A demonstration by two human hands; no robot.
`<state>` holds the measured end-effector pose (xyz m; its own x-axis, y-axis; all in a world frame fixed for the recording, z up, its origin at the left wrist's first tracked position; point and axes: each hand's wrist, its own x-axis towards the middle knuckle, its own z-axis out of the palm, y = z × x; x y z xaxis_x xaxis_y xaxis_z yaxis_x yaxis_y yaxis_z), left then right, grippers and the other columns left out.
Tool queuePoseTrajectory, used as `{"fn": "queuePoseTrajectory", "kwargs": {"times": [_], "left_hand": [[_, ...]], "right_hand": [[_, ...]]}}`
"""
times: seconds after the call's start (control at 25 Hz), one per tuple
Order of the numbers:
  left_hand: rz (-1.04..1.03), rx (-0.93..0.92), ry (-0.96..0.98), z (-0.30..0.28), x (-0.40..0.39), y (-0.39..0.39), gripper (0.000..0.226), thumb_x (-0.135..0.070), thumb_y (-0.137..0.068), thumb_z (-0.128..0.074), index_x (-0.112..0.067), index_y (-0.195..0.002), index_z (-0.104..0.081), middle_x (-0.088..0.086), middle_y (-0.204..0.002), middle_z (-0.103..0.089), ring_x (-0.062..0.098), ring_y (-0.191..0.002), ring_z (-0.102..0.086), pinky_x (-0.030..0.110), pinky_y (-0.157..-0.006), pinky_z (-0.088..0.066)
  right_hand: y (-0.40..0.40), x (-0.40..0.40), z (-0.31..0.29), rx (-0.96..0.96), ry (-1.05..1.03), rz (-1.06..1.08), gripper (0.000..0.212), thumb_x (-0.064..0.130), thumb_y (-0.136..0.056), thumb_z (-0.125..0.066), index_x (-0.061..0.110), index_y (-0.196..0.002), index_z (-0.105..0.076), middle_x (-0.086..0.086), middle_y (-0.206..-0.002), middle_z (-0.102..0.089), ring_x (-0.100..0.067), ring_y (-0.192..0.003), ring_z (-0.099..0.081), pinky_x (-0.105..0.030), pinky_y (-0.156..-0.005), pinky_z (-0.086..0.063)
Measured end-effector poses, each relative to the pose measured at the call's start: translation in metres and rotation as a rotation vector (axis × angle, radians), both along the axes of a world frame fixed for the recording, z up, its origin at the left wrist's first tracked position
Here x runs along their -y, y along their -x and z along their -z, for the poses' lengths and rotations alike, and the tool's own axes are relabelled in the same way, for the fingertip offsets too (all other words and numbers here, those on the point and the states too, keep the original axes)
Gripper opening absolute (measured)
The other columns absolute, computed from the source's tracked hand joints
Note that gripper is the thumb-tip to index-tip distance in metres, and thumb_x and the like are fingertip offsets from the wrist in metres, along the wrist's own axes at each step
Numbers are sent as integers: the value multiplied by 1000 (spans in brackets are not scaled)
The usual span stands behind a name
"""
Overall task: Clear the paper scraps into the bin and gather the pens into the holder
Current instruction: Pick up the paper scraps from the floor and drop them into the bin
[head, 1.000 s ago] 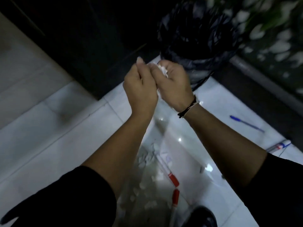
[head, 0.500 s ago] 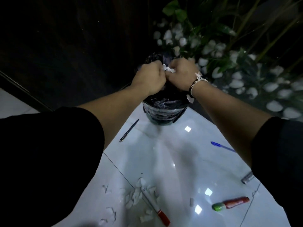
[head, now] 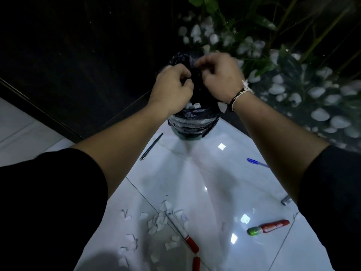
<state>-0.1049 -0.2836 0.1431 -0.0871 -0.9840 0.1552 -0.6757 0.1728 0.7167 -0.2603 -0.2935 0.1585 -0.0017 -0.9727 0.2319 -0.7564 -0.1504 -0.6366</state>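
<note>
A bin lined with a black bag (head: pixel 192 124) stands on the white tiled floor at the far edge. My left hand (head: pixel 172 89) and my right hand (head: pixel 220 77) hover over its mouth, a little apart, fingers loosely curled with nothing visible in them. White paper scraps (head: pixel 193 105) lie inside the bin, and one scrap (head: pixel 222 107) hangs by my right wrist. More scraps (head: pixel 156 222) are scattered on the floor near me around a white marker with a red cap (head: pixel 181 231). A dark pen (head: pixel 151 146) and a blue pen (head: pixel 256 162) lie closer to the bin. No holder is in view.
A red marker with a green cap (head: pixel 267 226) lies at the right, and another red-capped one (head: pixel 196 263) at the bottom edge. A small grey object (head: pixel 286 200) peeks out by my right arm. Plants over white pebbles (head: pixel 293 85) border the right; a dark wall rises behind the bin.
My hands, earlier pressed together around a bundle of scraps, have moved over the bin and parted. Scraps now lie inside the bin.
</note>
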Motion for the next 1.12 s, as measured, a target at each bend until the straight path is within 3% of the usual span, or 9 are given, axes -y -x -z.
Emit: {"fn": "queuePoseTrajectory", "kwargs": {"times": [0.08, 0.16, 0.28, 0.36, 0.44, 0.6, 0.76, 0.96, 1.12], "left_hand": [[29, -63, 25, 0, -8, 5, 19, -21, -92, -59, -19, -107, -70, 0, -109, -65, 2, -74, -60, 11, -76, -50], [57, -124, 29, 3, -14, 13, 17, -18, -93, -58, -18, -107, -69, -1, -109, -66, -3, -68, -57, 1, -68, -43], [84, -171, 27, 10, -19, 23, 15, -17, -94, -58, -17, -106, -67, -1, -109, -65, -2, -72, -56, 1, -67, -42], [86, -167, 28, 15, -22, 27, 14, -18, -94, -58, -17, -105, -67, -1, -108, -66, -1, -72, -56, 1, -65, -42], [85, -170, 26, 19, -23, 27, 15, -19, -93, -58, -18, -105, -67, 0, -107, -67, -1, -74, -58, 4, -67, -44], [34, -229, 43, 22, -22, 16, 19, -20, -92, -58, -19, -106, -69, 1, -108, -69, -3, -79, -60, 13, -75, -50], [-16, -286, 91, 15, -22, 9, 22, -19, -89, -56, -16, -106, -69, -1, -105, -70, -4, -76, -57, 17, -75, -51], [-88, -342, 149, 19, -71, -15, 21, -19, -91, -56, -13, -110, -63, 6, -110, -63, 4, -82, -56, 21, -79, -52], [-254, -318, 148, 64, -147, -39, 18, -15, -91, -56, -10, -107, -63, 4, -109, -61, 13, -84, -60, 20, -73, -48]], "right_hand": [[13, -15, -9, 161, 65, 180, 27, 15, -82, -52, 22, -95, -74, 7, -86, -72, -10, -83, -66, -12, -71, -49], [30, -39, -9, 190, 4, 359, 16, 18, -81, -53, 19, -85, -68, 3, -77, -65, -14, -73, -59, -20, -63, -45], [48, -67, 8, 257, -378, 461, 28, 21, -70, -48, 6, -90, -61, -12, -84, -71, -27, -71, -69, -37, -71, -60], [45, -73, 19, 611, -579, 442, 29, 12, -81, -48, 1, -104, -62, -25, -91, -71, -34, -70, -75, -50, -74, -64], [38, -73, 16, 926, -570, 422, 33, 0, -88, -43, -3, -118, -57, -30, -96, -68, -38, -77, -75, -49, -77, -64], [31, -66, 2, 1198, -411, 268, 36, -12, -89, -34, -9, -123, -47, -34, -113, -62, -40, -102, -71, -43, -89, -61], [20, -62, -5, 1093, -369, 188, 34, -14, -90, -36, -9, -118, -53, -31, -120, -63, -34, -108, -70, -38, -95, -59], [0, -91, 2, 842, -165, 138, 28, 8, -73, -51, 9, -94, -70, -6, -84, -73, -15, -75, -68, -28, -69, -55], [-40, -154, 56, 726, -222, -22, 19, 16, -76, -55, 21, -86, -71, -2, -79, -72, -16, -72, -64, -34, -69, -53]]}}
